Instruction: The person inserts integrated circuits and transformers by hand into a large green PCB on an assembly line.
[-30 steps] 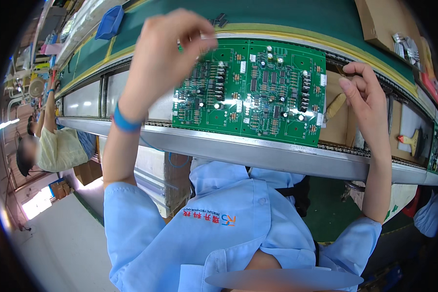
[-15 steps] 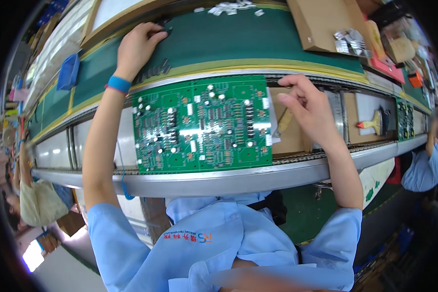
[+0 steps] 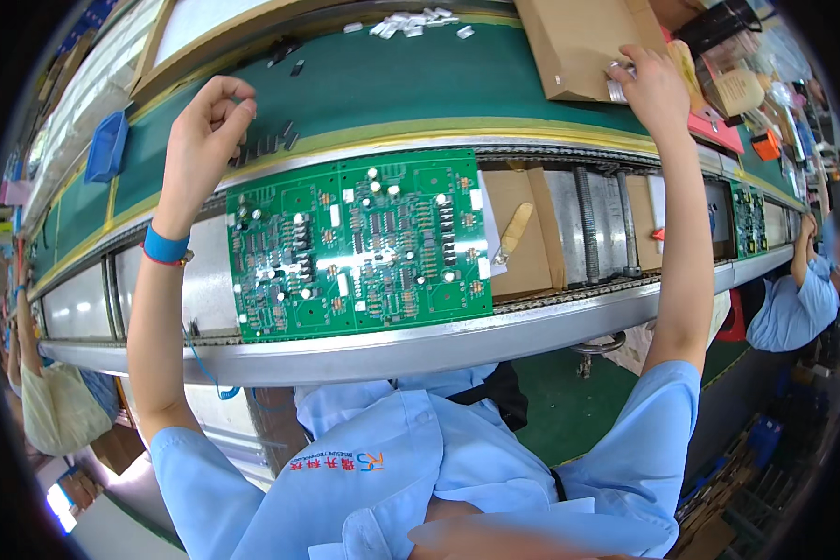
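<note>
- The green rectangular circuit board (image 3: 359,247) lies flat, its near and far edges along the silver metal rails (image 3: 392,357), which presumably keep it level.
- The left hand (image 3: 201,140) hovers, fingers curled, beside small black rectangular parts (image 3: 290,133), lined up by the near edge of the green matted surface (image 3: 420,84), apparently for easy reach; whether its grip holds one, I cannot tell.
- The right hand (image 3: 658,89) reaches shiny silver parts (image 3: 617,91) at the brown cardboard box (image 3: 579,56); its grip is partly hidden, closure unclear.
</note>
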The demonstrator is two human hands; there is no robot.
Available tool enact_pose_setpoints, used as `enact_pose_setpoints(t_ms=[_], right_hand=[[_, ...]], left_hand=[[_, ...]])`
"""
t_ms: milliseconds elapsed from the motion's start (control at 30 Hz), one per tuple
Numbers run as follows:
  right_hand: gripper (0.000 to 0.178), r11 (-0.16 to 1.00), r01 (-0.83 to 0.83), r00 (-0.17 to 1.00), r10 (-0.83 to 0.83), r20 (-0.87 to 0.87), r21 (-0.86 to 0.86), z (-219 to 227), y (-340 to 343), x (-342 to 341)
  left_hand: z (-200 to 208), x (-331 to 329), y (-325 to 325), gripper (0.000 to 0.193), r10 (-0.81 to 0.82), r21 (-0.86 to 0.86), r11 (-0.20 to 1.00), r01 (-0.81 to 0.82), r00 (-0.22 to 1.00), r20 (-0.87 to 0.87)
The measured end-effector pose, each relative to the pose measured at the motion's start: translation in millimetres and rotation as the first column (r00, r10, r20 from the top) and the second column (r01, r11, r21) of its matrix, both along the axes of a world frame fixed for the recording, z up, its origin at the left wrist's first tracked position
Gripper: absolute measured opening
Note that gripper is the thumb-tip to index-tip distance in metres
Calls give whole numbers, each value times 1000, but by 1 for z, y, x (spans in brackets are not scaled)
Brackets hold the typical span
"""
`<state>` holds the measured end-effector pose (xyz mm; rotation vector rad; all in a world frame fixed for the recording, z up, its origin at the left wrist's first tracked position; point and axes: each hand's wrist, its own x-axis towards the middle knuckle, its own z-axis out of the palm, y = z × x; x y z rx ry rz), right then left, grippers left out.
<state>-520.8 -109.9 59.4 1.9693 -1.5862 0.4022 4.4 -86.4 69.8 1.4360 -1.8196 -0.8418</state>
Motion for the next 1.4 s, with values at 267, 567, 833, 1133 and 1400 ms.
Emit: enact_pose_setpoints(t_ms=[267,567,833,1133,1400], right_hand=[[33,984,1,985,-32,169,176,-5,-7,49],[33,892,-347,569,-45,821,290,-16,-34,47],[46,700,-714,-236,-235,943,-4,-5,-18,10],[47,561,-825,-196,-404,894,73,-2,14,7],[28,838,-531,-271,-308,912,125,7,71,65]], left_hand=[[19,0,55,24,-165,29,985,168,983,-79],[16,-46,62,10,-244,-315,878,359,904,351],[15,-74,68,13,-341,-356,760,544,799,495],[10,-80,70,13,-333,-276,751,600,705,627],[11,-83,70,11,-330,-225,760,610,661,674]])
